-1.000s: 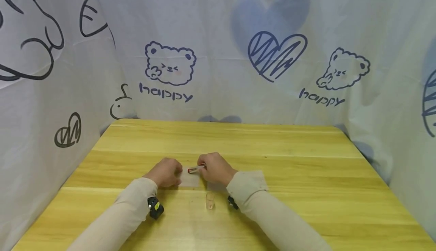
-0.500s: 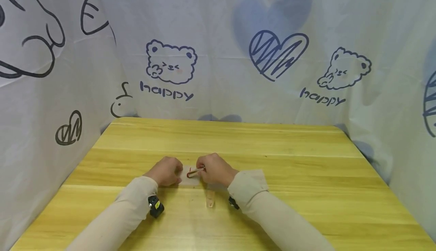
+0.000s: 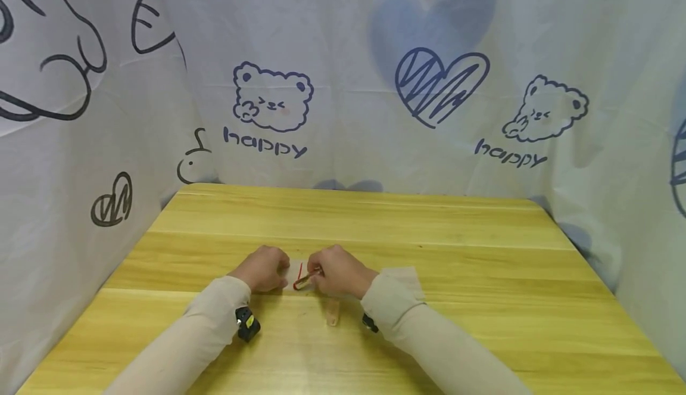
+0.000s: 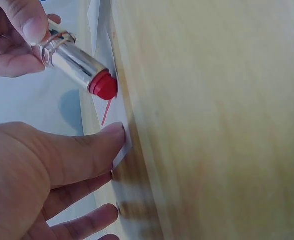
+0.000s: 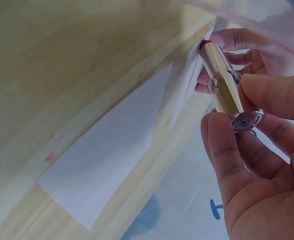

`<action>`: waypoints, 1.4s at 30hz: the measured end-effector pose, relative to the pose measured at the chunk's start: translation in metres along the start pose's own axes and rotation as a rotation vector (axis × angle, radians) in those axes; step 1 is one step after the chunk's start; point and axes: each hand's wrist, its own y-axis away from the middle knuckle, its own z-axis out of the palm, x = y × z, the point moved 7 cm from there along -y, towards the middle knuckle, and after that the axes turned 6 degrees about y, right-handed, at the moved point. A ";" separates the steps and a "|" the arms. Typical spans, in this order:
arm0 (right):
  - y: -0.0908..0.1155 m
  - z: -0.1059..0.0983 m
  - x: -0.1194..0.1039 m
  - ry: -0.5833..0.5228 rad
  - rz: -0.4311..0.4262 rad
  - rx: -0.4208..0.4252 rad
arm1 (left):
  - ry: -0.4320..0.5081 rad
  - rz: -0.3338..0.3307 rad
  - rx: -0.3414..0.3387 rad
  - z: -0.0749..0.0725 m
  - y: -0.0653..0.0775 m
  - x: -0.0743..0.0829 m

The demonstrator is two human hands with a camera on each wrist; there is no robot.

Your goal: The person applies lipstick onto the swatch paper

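Note:
My right hand (image 3: 340,271) pinches a gold lipstick (image 4: 79,65) between thumb and fingers. Its red tip touches a small white paper (image 3: 292,273), held low and slanted toward the left. From the tip a thin red line (image 4: 106,112) runs away across that paper. My left hand (image 3: 264,268) rests at the paper's left side. In the left wrist view its thumb (image 4: 99,147) presses the paper edge, with the other fingers spread loosely beside it. Below the right hand, a clear, pinkish lipstick cap (image 3: 333,313) lies on the table.
A second white paper (image 5: 107,145) lies to the right, partly under the right wrist in the head view. Small red smudges (image 5: 49,157) mark the wooden table (image 3: 455,323). White curtains (image 3: 343,115) with drawings stand behind and at both sides.
The lipstick tip has moved toward the person, leaving a red line on the paper that was not visible a second ago. My left hand stays in place.

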 end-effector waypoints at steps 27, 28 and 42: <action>0.016 -0.023 0.015 -0.074 0.036 0.031 | -0.031 0.001 -0.011 -0.001 -0.002 0.004; 0.016 -0.025 0.016 -0.074 0.036 0.039 | -0.032 0.000 -0.011 -0.001 -0.002 0.004; 0.032 -0.038 0.041 -0.093 0.077 0.085 | -0.001 0.076 0.004 0.003 -0.009 0.029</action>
